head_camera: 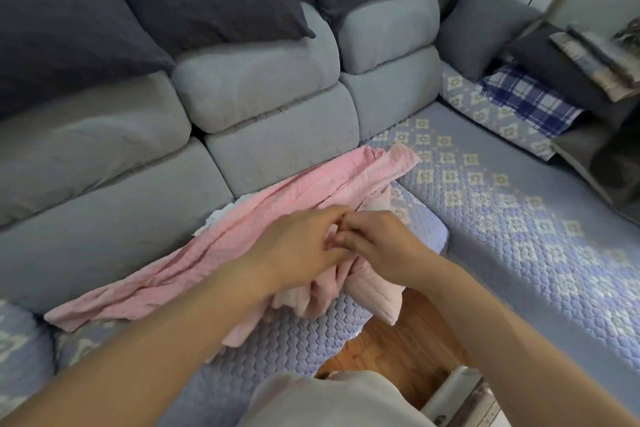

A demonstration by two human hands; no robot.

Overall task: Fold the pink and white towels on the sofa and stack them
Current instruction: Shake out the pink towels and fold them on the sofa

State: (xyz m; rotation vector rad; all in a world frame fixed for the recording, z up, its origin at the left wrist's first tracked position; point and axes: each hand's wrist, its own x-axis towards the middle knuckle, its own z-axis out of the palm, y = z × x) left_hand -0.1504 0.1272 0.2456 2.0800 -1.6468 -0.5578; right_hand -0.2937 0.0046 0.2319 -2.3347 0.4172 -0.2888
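On the grey padded sofa [277, 146], over its lilac quilted seat cover [287, 336], the long pink ribbed cotton towel [221, 239] lies loosely bunched lengthwise along the foot of the backrest. A small part of the white crinkled towel [221, 215] shows from under its far edge; the rest is hidden. At the seat's front edge the left hand [298, 246] and right hand [384, 246] meet fingertip to fingertip, fingers curled and pinching gathered pink cloth, a paler fold hanging over the edge. Judged soft, light and limp, the towel will sag unless held at corners or along a hem. To the right, the patterned chaise section [519, 218] offers flat room; a blue plaid cloth [530, 97] occupies the far corner.
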